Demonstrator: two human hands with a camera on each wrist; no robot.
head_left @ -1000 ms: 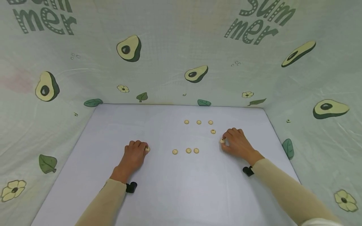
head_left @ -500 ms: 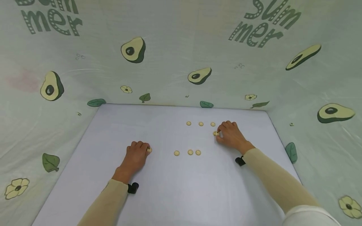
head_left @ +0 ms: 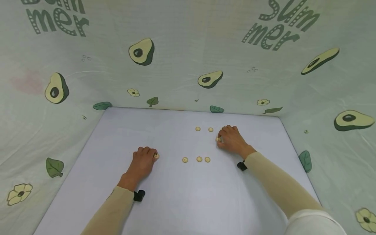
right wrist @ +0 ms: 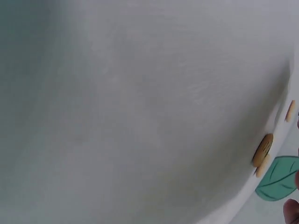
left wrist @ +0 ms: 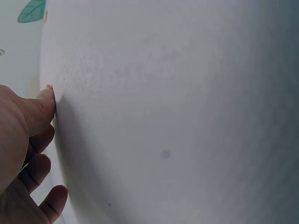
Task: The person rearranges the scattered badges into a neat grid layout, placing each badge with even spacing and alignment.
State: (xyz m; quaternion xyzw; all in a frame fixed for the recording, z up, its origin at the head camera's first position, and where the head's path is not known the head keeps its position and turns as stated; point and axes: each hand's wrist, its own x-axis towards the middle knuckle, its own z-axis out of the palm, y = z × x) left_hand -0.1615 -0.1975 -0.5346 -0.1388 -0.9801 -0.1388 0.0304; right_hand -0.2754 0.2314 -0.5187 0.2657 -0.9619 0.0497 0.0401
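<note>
Small round pale wooden discs with dark marks lie on the white table. In the head view my left hand [head_left: 143, 162] pinches one wooden disc [head_left: 156, 156] at the left of the middle. In the left wrist view the thumb [left wrist: 41, 108] presses on a sliver of that disc. My right hand [head_left: 232, 140] is farther back on the right, with its thumb and finger on another wooden disc [head_left: 218, 139]. This hand covers part of the table behind it. In the right wrist view only fingertips [right wrist: 292, 211] show at the edge, near a dark-edged disc [right wrist: 263, 150].
Two discs, one of them the left disc [head_left: 198, 129], lie in a back row. Nearer, a front row holds a left disc [head_left: 185, 160], a middle disc [head_left: 199, 159] and a right disc [head_left: 207, 159]. A patterned cloth [head_left: 176, 58] rises behind the table [head_left: 176, 202].
My right hand has moved left and slightly back with its disc, now covering the third back-row disc and a loose one that showed earlier. The left hand stays put; the head view has shifted slightly.
</note>
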